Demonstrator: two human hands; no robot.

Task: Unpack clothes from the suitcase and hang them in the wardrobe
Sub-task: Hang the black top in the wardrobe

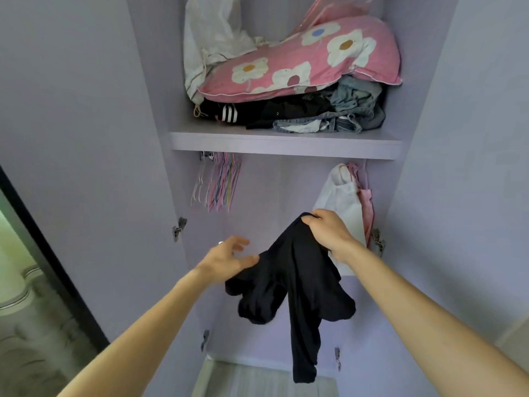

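While the right hand (326,233) gripped the black garment (292,287) by a bunched upper edge, fingers curled tight round the cloth, the step in hand looked to be the hanging itself. One item was held up before the open wardrobe (143,196) and was not yet on a hanger. The left hand (229,259) was spread and loose, its thumb lying against the garment's left edge; it plainly gripped nothing.

The garment hung in the air in front of the lower compartment, below the front edge of the shelf (286,144) and touching no surface. It was a thin, limp, matte black knit — crumpled, with two long parts dangling, the right one trailing lower. Whether these were sleeves or legs could not be told.

By my reckoning the next move called for a hanger from the bunch of empty hangers (220,181) at the left end of the rail, under the shelf's left corner. The free left hand was nearer to them. The cloth would then need shaking out to find its opening, since it was twisted. A white garment (340,202) hung at the rail's right end, leaving the middle free.
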